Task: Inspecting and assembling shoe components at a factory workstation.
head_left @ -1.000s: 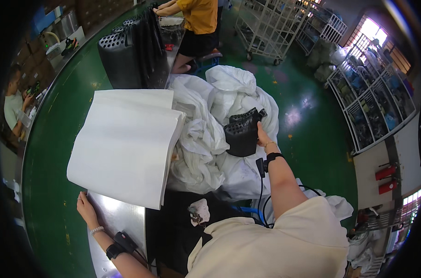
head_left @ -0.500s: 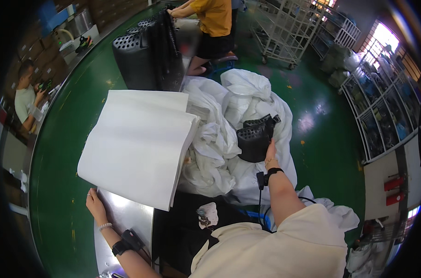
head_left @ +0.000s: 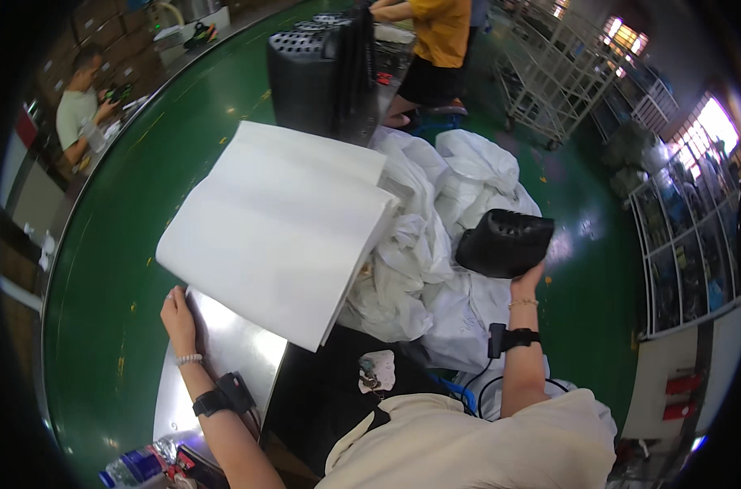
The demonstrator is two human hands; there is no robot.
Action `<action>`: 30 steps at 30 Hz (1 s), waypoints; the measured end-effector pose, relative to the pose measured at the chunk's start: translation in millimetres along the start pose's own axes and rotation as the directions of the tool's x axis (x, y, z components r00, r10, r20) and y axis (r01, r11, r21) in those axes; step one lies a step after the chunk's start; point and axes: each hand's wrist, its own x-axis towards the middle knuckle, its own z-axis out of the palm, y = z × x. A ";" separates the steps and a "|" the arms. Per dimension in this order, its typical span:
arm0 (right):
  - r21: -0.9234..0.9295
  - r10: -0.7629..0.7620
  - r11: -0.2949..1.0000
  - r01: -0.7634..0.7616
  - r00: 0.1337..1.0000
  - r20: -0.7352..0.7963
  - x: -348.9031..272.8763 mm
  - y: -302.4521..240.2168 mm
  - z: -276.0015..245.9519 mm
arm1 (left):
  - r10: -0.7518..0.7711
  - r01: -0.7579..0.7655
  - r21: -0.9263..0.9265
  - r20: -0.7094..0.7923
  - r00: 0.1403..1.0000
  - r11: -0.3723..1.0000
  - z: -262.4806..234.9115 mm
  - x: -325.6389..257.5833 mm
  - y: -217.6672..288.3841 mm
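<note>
My right hand [head_left: 527, 281] holds a black perforated plastic basket [head_left: 504, 241] up over a heap of crumpled white cloth [head_left: 435, 244]. My left hand [head_left: 177, 314] rests flat on a shiny metal table [head_left: 224, 359], at the near corner of a stack of folded white sheets [head_left: 281, 220]. Both wrists carry black wrist devices, and a cable runs from the right one.
A tall stack of black perforated crates [head_left: 325, 69] stands beyond the sheets. A person in a yellow shirt [head_left: 435, 41] works behind it; another person [head_left: 77, 114] sits at the far left. A wire cart [head_left: 549, 73] and shelving [head_left: 680, 212] stand on the green floor.
My right hand has lifted the black basket up and to the right, away from the cloth heap. My left hand has stayed on the table by the sheets.
</note>
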 end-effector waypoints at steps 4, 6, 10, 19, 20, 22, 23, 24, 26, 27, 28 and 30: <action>0.085 0.017 0.996 -0.027 0.993 0.113 -49.1 -37.8 75.3 | -0.037 0.037 0.031 -0.019 0.999 0.999 2.7 -2.5 -3.9; 0.098 0.037 0.993 -0.060 0.975 0.220 -69.2 -43.6 106.4 | -0.074 0.074 0.014 -0.009 0.997 0.997 2.3 -2.5 1.8; 0.099 0.133 0.973 -0.206 0.862 0.489 -112.6 -21.1 161.5 | -0.040 0.041 0.031 -0.048 0.998 0.999 -2.7 -7.2 8.5; 0.028 0.374 0.797 -0.604 0.530 0.761 -266.8 42.0 257.8 | -0.068 0.068 -0.023 -0.014 0.998 0.997 -10.5 -9.8 12.9; 0.038 0.428 0.794 -0.607 0.601 0.675 -280.6 46.5 266.1 | -0.040 0.039 -0.027 -0.027 0.999 0.999 -7.6 -9.4 10.0; 0.063 0.411 0.807 -0.587 0.636 0.654 -287.5 61.4 276.1 | -0.024 0.022 -0.038 -0.039 0.999 0.999 -2.1 -6.9 13.4; 0.079 0.405 0.817 -0.572 0.665 0.628 -292.8 65.9 281.6 | -0.017 0.015 -0.043 -0.049 0.999 0.999 -1.6 -6.8 15.3; 0.087 0.413 0.821 -0.564 0.692 0.592 -296.3 68.3 286.8 | -0.049 0.048 -0.039 -0.021 0.999 0.998 -2.5 -7.0 16.5; 0.067 0.427 0.824 -0.562 0.695 0.579 -303.2 75.9 292.8 | -0.050 0.049 -0.039 -0.036 0.998 0.998 -6.5 -9.9 14.8; 0.048 0.435 0.832 -0.553 0.704 0.562 -303.5 79.9 295.7 | -0.050 0.048 -0.047 -0.043 0.998 0.998 -5.8 -10.1 14.1; 0.049 0.431 0.833 -0.550 0.703 0.566 -303.3 85.1 296.8 | -0.050 0.049 -0.015 -0.031 0.998 0.999 -5.9 -9.3 13.0; -0.015 0.469 0.841 -0.541 0.714 0.520 -306.3 92.1 295.0 | -0.055 0.054 -0.023 -0.027 0.998 0.998 -6.6 -10.0 11.9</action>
